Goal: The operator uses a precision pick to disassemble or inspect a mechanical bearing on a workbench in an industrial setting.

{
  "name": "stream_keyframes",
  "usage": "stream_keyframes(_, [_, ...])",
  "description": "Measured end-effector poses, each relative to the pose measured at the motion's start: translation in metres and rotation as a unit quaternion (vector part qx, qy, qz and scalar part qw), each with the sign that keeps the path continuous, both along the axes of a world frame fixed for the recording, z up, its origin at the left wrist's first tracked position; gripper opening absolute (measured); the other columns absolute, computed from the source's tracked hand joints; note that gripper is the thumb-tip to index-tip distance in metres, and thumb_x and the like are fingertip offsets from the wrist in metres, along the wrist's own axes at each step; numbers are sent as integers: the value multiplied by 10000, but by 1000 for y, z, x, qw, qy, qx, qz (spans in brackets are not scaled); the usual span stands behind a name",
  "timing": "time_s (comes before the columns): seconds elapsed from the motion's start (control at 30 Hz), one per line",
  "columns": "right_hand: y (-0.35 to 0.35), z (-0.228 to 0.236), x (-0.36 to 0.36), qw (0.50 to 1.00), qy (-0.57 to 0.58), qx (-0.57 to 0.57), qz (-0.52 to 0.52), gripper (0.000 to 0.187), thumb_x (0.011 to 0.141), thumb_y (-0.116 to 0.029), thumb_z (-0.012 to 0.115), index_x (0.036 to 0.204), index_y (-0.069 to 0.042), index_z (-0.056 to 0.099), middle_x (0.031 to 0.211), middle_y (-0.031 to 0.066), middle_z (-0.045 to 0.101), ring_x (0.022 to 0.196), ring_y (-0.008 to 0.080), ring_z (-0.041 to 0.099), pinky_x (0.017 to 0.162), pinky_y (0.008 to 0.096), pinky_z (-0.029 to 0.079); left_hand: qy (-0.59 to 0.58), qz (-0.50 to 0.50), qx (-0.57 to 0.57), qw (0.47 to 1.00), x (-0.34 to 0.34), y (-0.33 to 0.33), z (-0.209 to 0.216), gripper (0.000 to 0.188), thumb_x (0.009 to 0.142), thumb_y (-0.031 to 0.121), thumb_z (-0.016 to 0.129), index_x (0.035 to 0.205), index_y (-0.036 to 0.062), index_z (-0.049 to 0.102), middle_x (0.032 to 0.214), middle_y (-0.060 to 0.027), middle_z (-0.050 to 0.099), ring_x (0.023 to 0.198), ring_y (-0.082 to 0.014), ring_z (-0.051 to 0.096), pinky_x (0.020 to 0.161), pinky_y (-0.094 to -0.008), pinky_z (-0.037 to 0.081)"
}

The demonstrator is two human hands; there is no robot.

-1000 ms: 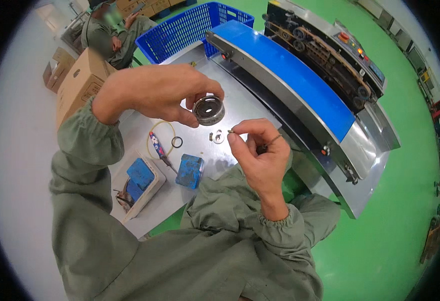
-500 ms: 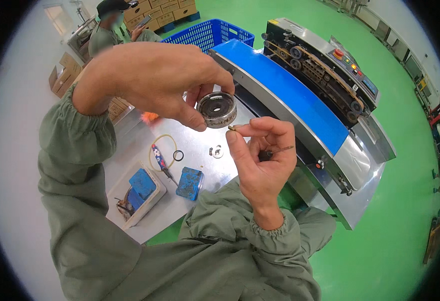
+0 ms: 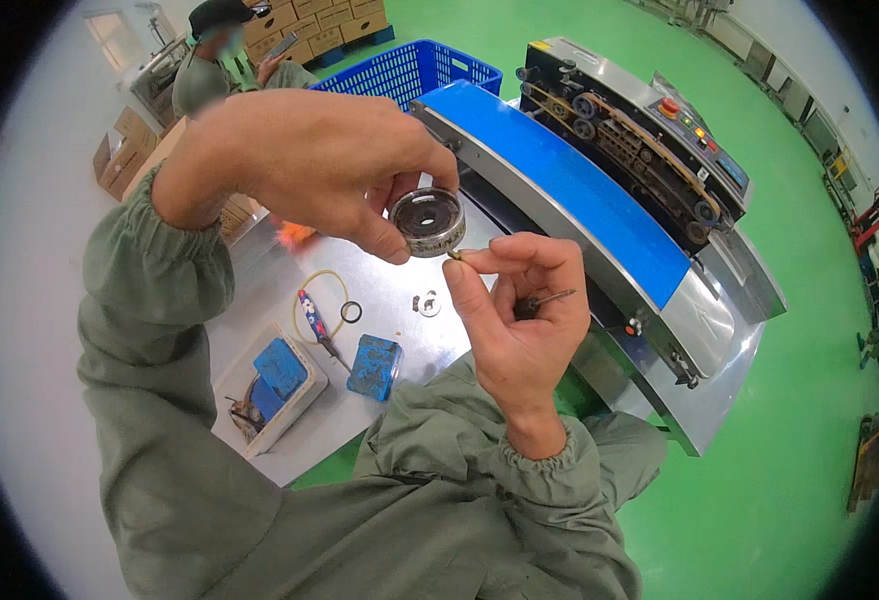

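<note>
My left hand [image 3: 309, 160] grips a round metal wheel [image 3: 429, 222] by its side, its dark, hollow face with a centre hole turned up toward me. Just below the rim, my right hand [image 3: 524, 335] pinches a small brass-coloured piece [image 3: 455, 254] between thumb and forefinger, at or very near the wheel's lower edge. A thin dark rod [image 3: 556, 299] sticks out of that hand's curled fingers. On the metal table [image 3: 429, 345] below lie a small metal ring [image 3: 428, 304], a black ring [image 3: 351, 312], a screwdriver with a patterned handle [image 3: 311, 315] and a grimy blue block [image 3: 374, 367].
A yellow loop [image 3: 344, 285] lies around the screwdriver. A white bin [image 3: 311, 388] holds another blue block. To the right stands a machine with a blue conveyor belt [image 3: 569, 190]; behind it is a blue crate [image 3: 464, 65]. A person [image 3: 204, 85] sits near stacked cartons [image 3: 324, 25].
The whole view has shifted slightly. My right hand's brass piece sits a little closer to the wheel's lower rim; both grips look the same.
</note>
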State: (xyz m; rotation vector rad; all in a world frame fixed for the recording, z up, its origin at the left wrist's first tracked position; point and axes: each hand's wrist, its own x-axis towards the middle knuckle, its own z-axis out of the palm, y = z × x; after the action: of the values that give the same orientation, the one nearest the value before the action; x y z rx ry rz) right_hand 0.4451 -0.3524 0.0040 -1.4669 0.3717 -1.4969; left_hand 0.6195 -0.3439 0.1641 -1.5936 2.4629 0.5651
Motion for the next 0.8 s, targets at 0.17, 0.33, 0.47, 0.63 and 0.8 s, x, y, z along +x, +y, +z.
stream_keyframes(0.17, [0,0,1,1000,2,3,2,306,784,-9,763,1005,-26,552,836,33,695,498,-31,377,419,158,236,-19,12,0,1000,-5,0,1,473,723,156,789,1107,-28,584,805,-157,689,770,-279,701,675,-364,545])
stream_keyframes(0.33, [1,0,1,1000,9,7,8,310,786,-5,759,1016,-21,552,834,34,694,508,-34,383,415,158,235,-19,14,-6,1000,-6,2,3,464,720,157,790,1096,-27,590,811,-158,691,785,-278,704,686,-361,542])
stream_keyframes(0.47, [3,2,2,1000,15,1,5,311,787,-5,758,1020,-22,552,830,33,695,507,-35,381,414,158,233,-27,10,-12,1000,-5,2,3,458,720,156,788,1090,-32,594,816,-160,690,789,-277,705,695,-366,541])
stream_keyframes(0.63, [1,1,0,1000,9,2,-7,304,790,-14,756,1016,-25,555,813,22,693,498,-33,367,415,159,227,-36,7,-13,999,-11,-1,4,470,721,158,788,1100,-43,594,816,-165,684,794,-280,705,700,-367,539])
stream_keyframes(0.8, [1,2,-1,1000,17,2,-12,308,784,-26,761,1014,-27,556,814,21,695,487,-29,349,414,164,228,-25,-3,-9,1000,-9,0,3,493,724,168,790,1116,-52,589,817,-173,678,792,-284,703,698,-369,535])
